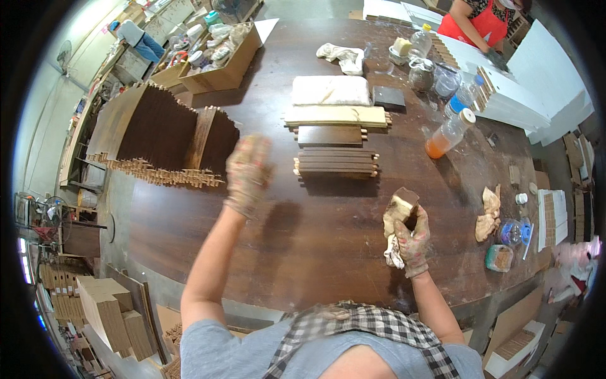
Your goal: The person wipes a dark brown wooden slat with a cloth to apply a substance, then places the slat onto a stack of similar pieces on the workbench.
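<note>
My left hand (248, 177), in a stained patterned glove, is raised beside the right end of a large stack of dark wooden slats (154, 129). It is slightly blurred, its fingers look stretched out, and nothing shows in it. At the right, my gloved right hand (413, 243) is closed around a cream cloth (396, 215) with dark brown stains. A brown piece (408, 196) shows at the cloth's top; its kind is unclear. Between my hands and farther off lies a row of dark slats (336, 164) with pale pegged ends, with a single brown slat (329, 136) behind it.
Pale slats (338, 116), a white pad (331, 91) and a dark block (388, 97) lie farther back. A bottle of orange liquid (449, 134) and several containers stand at the right. A cardboard box (224, 69) sits back left. Across the table, a person in a red apron (480, 28) works.
</note>
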